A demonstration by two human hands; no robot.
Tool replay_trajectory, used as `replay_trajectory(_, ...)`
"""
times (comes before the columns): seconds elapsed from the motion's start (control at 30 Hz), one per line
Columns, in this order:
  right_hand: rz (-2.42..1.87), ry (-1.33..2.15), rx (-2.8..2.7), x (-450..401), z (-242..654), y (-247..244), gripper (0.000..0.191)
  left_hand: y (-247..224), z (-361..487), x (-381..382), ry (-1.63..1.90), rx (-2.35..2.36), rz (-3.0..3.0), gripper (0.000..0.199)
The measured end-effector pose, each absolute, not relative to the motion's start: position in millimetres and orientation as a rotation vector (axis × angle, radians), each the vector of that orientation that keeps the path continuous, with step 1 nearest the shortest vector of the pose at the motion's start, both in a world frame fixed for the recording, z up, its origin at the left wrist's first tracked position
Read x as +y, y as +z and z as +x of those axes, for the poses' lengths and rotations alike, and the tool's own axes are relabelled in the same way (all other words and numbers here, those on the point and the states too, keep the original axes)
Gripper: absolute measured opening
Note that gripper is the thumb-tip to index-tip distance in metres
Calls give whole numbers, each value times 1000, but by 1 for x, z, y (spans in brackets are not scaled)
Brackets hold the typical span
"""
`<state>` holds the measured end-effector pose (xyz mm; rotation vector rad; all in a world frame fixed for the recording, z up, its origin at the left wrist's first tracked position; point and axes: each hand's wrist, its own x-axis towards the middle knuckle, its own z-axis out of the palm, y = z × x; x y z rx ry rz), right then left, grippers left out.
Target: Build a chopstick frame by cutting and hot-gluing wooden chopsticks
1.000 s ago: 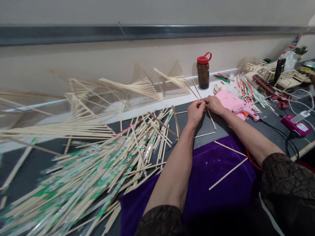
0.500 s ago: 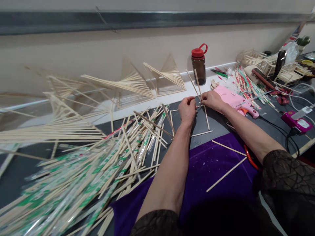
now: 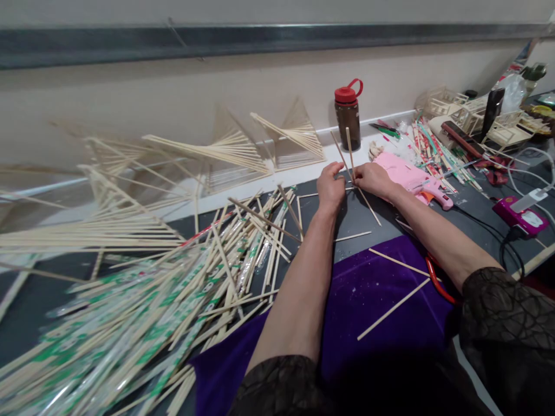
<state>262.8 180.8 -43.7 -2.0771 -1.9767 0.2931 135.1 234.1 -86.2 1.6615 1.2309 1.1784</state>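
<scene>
My left hand (image 3: 332, 188) is over the grey tabletop, with its thumb and forefinger apart and the other fingers curled and partly hidden. Close on its right, my right hand (image 3: 372, 179) pinches a thin wooden stick (image 3: 373, 212) that slants down toward the table. A second wooden stick (image 3: 349, 144) rises steeply beside these fingertips; whether it is gripped too, I cannot tell. Around my left hand, pale sticks (image 3: 353, 237) lie at angles like parts of a square outline, partly covered by my forearm.
Loose and bagged sticks (image 3: 173, 300) pile up on the left. Twisted stick models (image 3: 217, 151) stand along the wall. A brown bottle (image 3: 348, 124), a pink glue gun (image 3: 410, 173) and a magenta power block (image 3: 520, 216) are beyond and to the right. Purple cloth (image 3: 347, 312) lies in front.
The slanting stick's lower end has swung to the right, away from the stick lying on the table. My left forefinger and thumb have spread apart. My right hand stays nearly in place.
</scene>
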Motion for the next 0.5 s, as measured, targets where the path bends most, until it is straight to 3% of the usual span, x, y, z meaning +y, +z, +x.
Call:
replay_trajectory(0.27, -2106, 254, -1954, 177, 263, -42, 29, -87, 118, 219, 1036, 1466, 1995, 20)
replay_trajectory(0.5, -2070, 248, -1955, 173, 259, -33, 29, -90, 116, 217, 1025, 1183, 2087, 39)
